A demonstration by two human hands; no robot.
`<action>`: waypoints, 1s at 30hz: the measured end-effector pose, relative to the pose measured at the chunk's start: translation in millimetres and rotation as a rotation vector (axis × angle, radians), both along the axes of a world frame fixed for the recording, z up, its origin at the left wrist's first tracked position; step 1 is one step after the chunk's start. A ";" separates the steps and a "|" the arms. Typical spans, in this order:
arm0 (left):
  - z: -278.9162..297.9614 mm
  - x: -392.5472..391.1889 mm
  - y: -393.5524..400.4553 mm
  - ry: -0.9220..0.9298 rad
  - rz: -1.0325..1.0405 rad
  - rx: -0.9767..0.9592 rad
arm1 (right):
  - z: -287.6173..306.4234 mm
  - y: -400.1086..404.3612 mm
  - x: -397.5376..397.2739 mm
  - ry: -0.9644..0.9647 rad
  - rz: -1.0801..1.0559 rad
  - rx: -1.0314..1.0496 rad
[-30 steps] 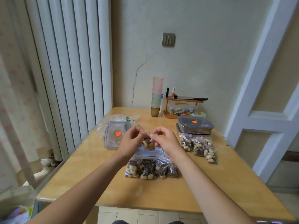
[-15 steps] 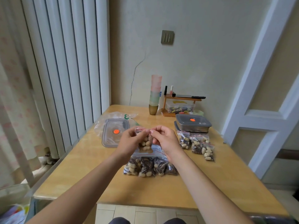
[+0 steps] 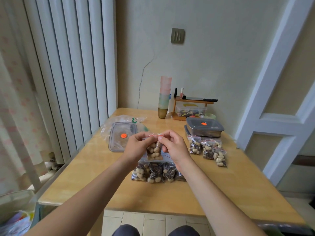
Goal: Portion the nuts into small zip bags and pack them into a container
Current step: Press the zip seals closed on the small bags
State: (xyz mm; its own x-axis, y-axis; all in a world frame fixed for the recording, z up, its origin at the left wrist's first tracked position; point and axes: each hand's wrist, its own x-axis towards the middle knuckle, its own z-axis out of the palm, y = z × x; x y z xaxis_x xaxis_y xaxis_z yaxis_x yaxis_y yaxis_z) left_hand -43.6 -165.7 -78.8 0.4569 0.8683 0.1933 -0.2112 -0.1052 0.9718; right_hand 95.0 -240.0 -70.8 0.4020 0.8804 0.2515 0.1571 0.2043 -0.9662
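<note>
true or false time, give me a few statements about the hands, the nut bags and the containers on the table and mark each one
1. Both hands pinch the top edge of one small bag of nuts. True: the left hand and right hand hold it above the table.
2. The grey container has no lid on. False: its lid with an orange dot is on.
3. Filled bags lie in front of that container. True.
4. A loose lid lies on the right side of the table. False: it lies on the left.
5. The stack of cups has toppled over. False: it stands upright.
</note>
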 end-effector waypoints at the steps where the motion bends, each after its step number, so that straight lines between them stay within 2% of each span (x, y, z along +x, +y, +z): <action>1: -0.4 0.0 0.8 0.015 -0.015 -0.009 | -1.2 0.5 -0.5 -0.033 -0.034 0.000; 7: -7.8 -1.4 9.0 0.113 0.012 -0.018 | -9.0 5.9 1.0 -0.148 -0.158 -0.035; 13: -9.0 -1.6 12.4 0.152 0.035 0.052 | -13.1 6.6 2.0 -0.104 -0.079 -0.085; 20: -7.3 -1.7 3.8 0.177 0.025 0.118 | -12.8 10.6 5.3 -0.305 -0.131 -0.102; 26: -10.3 -1.6 3.3 0.092 0.053 -0.015 | -17.0 10.0 4.9 -0.288 -0.173 -0.114; 30: -8.2 -5.5 5.0 0.080 0.030 0.011 | -17.6 8.6 6.5 -0.268 -0.136 -0.112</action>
State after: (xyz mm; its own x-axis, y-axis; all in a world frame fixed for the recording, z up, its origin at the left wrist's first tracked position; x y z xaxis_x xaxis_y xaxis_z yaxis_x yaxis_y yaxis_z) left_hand -49.1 -160.7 -87.0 0.4451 0.8798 0.1670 -0.1296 -0.1212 0.9841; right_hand 101.5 -231.4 -88.4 0.4505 0.8513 0.2689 0.4278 0.0586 -0.9020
